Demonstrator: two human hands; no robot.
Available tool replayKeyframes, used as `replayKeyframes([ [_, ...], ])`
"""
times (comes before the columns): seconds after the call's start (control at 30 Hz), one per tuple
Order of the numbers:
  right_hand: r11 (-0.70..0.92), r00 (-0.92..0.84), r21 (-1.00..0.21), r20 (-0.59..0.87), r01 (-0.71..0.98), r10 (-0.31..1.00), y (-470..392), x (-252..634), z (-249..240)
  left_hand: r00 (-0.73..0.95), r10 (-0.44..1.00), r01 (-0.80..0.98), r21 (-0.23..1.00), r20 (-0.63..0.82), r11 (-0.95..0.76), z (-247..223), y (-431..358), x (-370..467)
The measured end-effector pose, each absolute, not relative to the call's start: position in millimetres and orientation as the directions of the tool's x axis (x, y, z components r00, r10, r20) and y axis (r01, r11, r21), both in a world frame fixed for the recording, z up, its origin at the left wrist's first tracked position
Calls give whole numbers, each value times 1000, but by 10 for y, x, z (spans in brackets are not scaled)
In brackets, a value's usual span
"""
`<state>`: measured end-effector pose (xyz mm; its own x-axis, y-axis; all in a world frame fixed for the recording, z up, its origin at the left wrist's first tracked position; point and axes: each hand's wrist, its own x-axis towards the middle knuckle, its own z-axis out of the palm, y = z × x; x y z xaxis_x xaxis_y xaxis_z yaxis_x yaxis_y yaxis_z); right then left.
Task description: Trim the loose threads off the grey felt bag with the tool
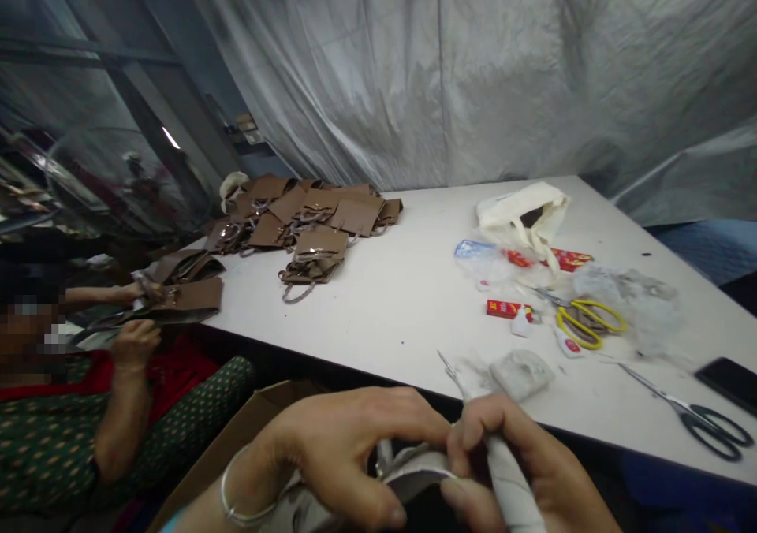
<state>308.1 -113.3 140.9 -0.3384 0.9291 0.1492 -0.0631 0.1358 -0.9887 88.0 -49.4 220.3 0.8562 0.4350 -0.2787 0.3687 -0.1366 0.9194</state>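
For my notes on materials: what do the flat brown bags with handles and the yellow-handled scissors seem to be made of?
The flat brown bags look like matte paper or card, with crisp folded edges. The yellow-handled scissors seem to have glossy plastic handles and probably metal blades, though the blades are hard to see.

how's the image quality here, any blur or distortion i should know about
Head view: the left hand and right hand at the bottom edge are soft and partly cropped; the white table bows with wide-angle distortion; the left side is dim, while the yellow scissors are evenly lit and fairly sharp.
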Motion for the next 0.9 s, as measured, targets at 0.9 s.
replayKeyframes([
  [0.9,114,147,-992,122,61,982,-1058,3754,-7,303,819,328,860,-488,391,381,-545,1680],
])
